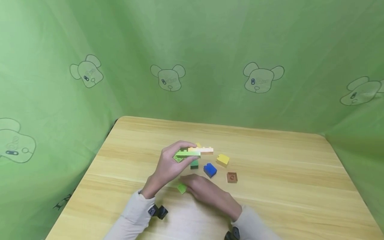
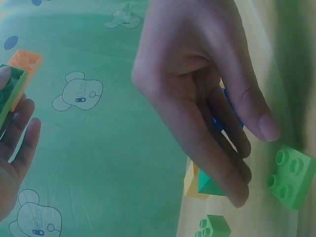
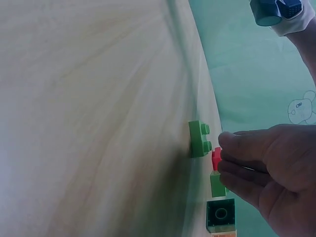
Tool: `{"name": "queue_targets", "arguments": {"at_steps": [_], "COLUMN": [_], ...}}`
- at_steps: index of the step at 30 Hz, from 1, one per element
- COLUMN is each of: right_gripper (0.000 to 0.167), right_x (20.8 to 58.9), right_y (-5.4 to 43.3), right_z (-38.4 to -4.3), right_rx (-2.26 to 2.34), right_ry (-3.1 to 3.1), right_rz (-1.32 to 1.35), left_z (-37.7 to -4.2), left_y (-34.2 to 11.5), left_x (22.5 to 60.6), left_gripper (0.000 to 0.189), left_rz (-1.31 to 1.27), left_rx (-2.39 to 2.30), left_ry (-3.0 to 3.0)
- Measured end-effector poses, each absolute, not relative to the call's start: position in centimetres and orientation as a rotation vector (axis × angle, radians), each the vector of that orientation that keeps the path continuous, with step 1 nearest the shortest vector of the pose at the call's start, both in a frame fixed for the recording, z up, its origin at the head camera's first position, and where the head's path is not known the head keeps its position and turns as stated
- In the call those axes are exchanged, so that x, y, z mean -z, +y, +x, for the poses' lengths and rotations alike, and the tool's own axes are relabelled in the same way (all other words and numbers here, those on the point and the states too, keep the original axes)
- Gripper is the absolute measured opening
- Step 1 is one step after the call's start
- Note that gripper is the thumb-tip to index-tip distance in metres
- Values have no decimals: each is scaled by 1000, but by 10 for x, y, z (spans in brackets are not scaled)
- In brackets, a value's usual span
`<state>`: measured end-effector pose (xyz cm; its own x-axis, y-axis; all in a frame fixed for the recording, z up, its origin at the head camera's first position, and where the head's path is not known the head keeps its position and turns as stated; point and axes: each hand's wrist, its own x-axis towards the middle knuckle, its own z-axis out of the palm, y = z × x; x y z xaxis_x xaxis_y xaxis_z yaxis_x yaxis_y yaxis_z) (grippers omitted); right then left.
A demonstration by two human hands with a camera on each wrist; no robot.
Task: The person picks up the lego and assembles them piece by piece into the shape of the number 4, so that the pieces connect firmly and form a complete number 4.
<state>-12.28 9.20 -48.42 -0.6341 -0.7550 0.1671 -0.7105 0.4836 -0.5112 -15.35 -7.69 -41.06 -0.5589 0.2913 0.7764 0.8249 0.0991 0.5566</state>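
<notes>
My left hand (image 1: 168,165) is raised above the table, fingers and thumb gripping a long light green brick (image 1: 189,153) joined to a long pale orange brick (image 1: 205,150). In the left wrist view the same orange brick (image 2: 27,64) shows at the left edge. Low over the table, my right hand (image 1: 205,190) reaches toward a light green brick (image 1: 181,188) with four studs. The left wrist view shows a gap between its thumb and that brick (image 2: 294,177). In the right wrist view, the fingertips of the right hand (image 3: 276,173) point at the brick (image 3: 198,139), nothing held between them.
Beyond the right hand lie a dark green brick (image 1: 194,164), a blue brick (image 1: 210,170), a yellow brick (image 1: 223,160) and a brown brick (image 1: 232,177). Another light green brick (image 1: 178,158) shows beneath the left hand. A red brick (image 3: 216,159) appears by the right fingertips.
</notes>
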Motion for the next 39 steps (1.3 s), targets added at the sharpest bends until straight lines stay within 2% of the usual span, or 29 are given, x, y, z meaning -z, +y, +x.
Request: {"name": "queue_targets", "arguments": {"at_steps": [6,13,17,26,33,39], "right_gripper": [7,24,26,29,21,26], "right_x": [489,493,493,496,495,495], "right_y": [92,93,92,91,92,92], "right_z": [-123,-120,-119,-119,-119,-119], "right_rx": [798,736,677,615,598,636], "right_ry": [2633,2659,2691,2732,2718,2690], "right_rz": [-1300,-1328,-1322,-1329,-1306,-1241], "left_z": [-153,-153,-154,-153,-152,-153], "left_y": [-78,-79,-79,-81,-81,-81], "left_x": [410,411,411,412,412,412], "left_gripper": [36,36,36,36,36,36], "left_rz": [-1081,-1073,-1073,-1054,-1050,-1049], "left_rx": [1473,1466,1460,1458,1461,1461], "left_ry": [-1909,-1917,-1912,-1927,-1933,-1930]}}
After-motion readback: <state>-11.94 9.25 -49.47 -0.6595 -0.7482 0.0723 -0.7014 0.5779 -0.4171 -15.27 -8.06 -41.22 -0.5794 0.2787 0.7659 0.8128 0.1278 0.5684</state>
